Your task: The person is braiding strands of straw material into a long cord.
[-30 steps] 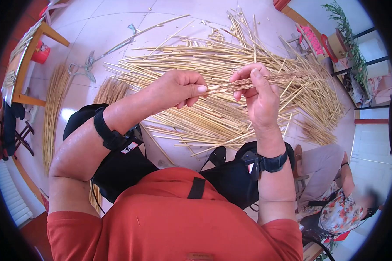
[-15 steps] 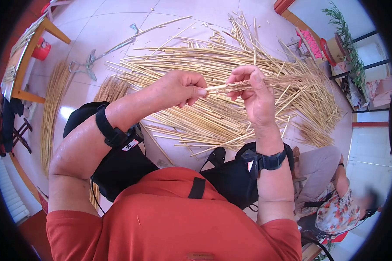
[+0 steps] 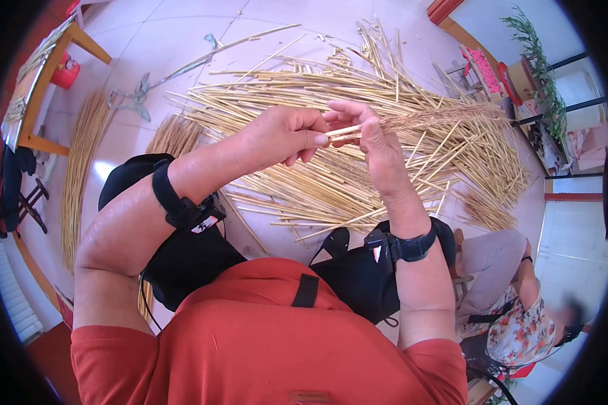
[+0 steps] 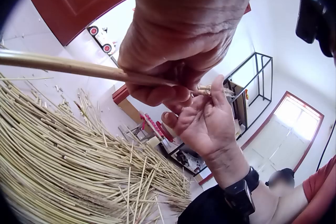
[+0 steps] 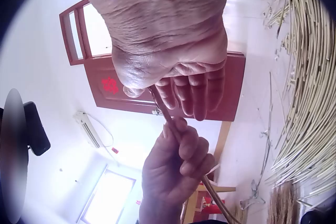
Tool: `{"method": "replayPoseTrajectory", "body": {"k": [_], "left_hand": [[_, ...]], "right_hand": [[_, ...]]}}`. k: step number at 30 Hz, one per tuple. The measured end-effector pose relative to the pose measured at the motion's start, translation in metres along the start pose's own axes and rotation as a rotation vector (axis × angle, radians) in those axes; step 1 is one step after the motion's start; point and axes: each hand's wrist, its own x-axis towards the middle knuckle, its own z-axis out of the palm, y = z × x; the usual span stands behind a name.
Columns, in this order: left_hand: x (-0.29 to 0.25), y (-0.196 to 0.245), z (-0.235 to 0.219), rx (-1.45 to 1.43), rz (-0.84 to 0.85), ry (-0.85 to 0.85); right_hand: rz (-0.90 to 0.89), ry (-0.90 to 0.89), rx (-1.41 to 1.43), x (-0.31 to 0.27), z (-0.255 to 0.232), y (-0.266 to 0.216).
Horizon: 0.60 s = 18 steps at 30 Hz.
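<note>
A pale dry stalk [image 4: 63,65] with a brushy seed head [image 3: 446,116] runs between both hands, above a floor pile of similar stalks [image 3: 284,101]. My left hand [image 3: 287,135] grips it, fingers curled round and thumb along the top. In the right wrist view the left hand [image 5: 176,166] shows wrapped round the stalk, its far end slanting down. Close beside it, my right hand [image 3: 380,148] pinches the stalk below the seed head, thumb on top. The right hand's other fingers [image 5: 197,92] are fairly straight. The seed head trails out past the right hand.
Bundles of brushy stalks [image 3: 81,182] lie on the floor at the left, near a wooden table [image 3: 37,101]. A teal cord or tool [image 3: 140,98] lies behind. A seated person [image 3: 520,310] is at the right, below a black-framed shelf [image 3: 567,108].
The right hand has slid left along the stalk and now stands close to the left hand. More of the seed head trails out on its right. The left hand has hardly moved.
</note>
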Motion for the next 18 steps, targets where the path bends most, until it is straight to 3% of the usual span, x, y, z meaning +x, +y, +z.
{"method": "replayPoseTrajectory", "body": {"k": [18], "left_hand": [[0.003, -0.0073, -0.0022, 0.012, -0.033, -0.047]], "right_hand": [[0.052, -0.021, -0.056, -0.0041, -0.0077, 0.0004]]}}
